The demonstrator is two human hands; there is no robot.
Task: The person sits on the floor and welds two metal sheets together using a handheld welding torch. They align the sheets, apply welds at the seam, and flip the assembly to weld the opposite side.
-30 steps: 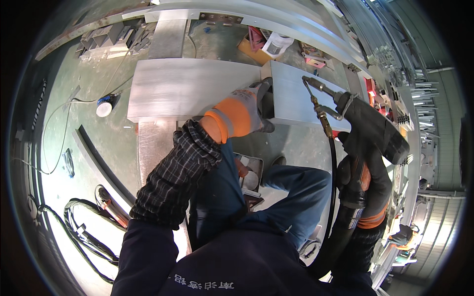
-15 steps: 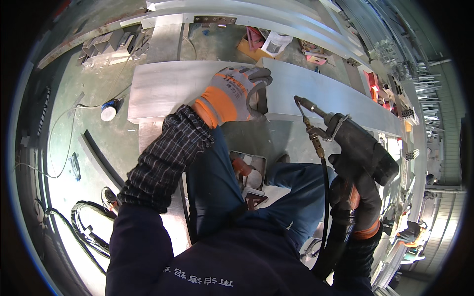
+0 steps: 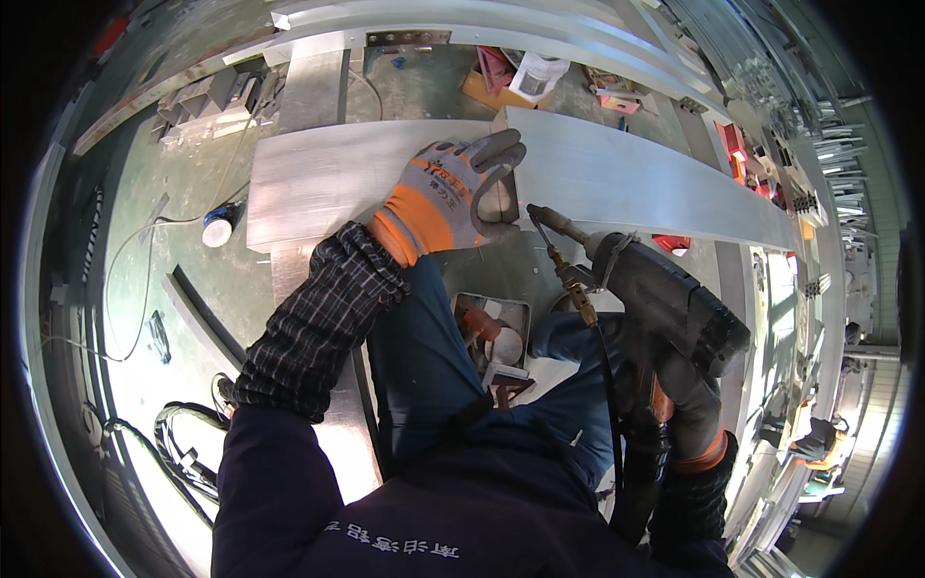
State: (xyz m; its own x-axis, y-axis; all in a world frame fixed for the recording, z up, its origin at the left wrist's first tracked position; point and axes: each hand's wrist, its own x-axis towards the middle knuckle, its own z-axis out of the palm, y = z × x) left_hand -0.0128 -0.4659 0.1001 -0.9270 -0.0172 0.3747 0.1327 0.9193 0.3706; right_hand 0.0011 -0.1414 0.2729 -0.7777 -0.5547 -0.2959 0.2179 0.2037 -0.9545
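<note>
My left hand (image 3: 445, 188), in a grey and orange work glove, rests at the end of a silver metal beam (image 3: 323, 178). Its fingers are apart and curve around the gap beside a second wide beam (image 3: 617, 178). My right hand (image 3: 689, 405), in a dark glove with an orange cuff, is closed around the grip of a black welding gun (image 3: 665, 299). The gun's nozzle points up and left, close to the near edge of the second beam by the gap. A brass fitting (image 3: 575, 289) with a thin black hose runs alongside the nozzle.
Between my legs sits a tray (image 3: 525, 318) holding a hammer-like orange tool and round pieces. Black cables (image 3: 178, 433) coil at the lower left. Beyond the beams lie a yellow box (image 3: 479, 89) and metal offcuts (image 3: 212, 93). Another person (image 3: 819, 443) is far right.
My right hand has brought the welding gun left, so its nozzle is nearer the gap between the beams. My left hand keeps its place there, and the view has shifted slightly.
</note>
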